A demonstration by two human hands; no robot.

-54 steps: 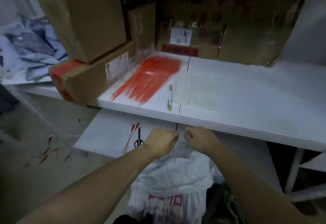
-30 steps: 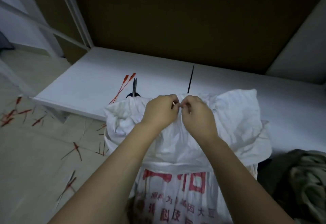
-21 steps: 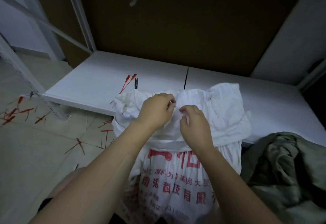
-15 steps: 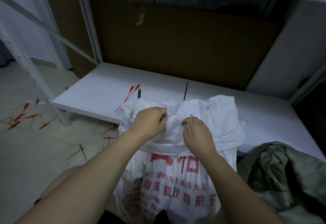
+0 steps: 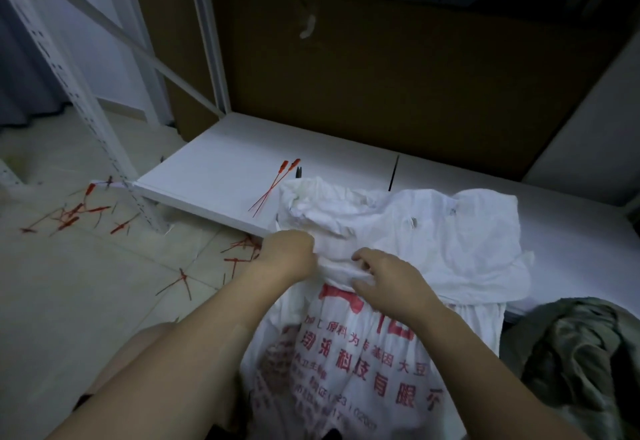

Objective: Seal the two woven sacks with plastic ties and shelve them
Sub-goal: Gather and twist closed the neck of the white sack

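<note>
White woven plastic with red print sits closest to me: the sack stands between my forearms at 6 o'clock, and its loose top flops forward over the front edge of the low shelf. My left hand, at 9 o'clock of the gathered neck, is closed in a fist on a bunch of the fabric. My right hand, at 3 o'clock of it, has its fingers curled over the same gathered band (whether a tie runs under them I cannot tell). A dull green bundle of cloth lies just beside the sack at 4 o'clock. Red tie pieces litter the floor at 9 o'clock. Farther off at 11 o'clock, two red ties lie on the white board, with a dark tool tip just beside them, partly hidden by the sack's top. Brown cardboard backs the shelf at 12 o'clock.
</note>
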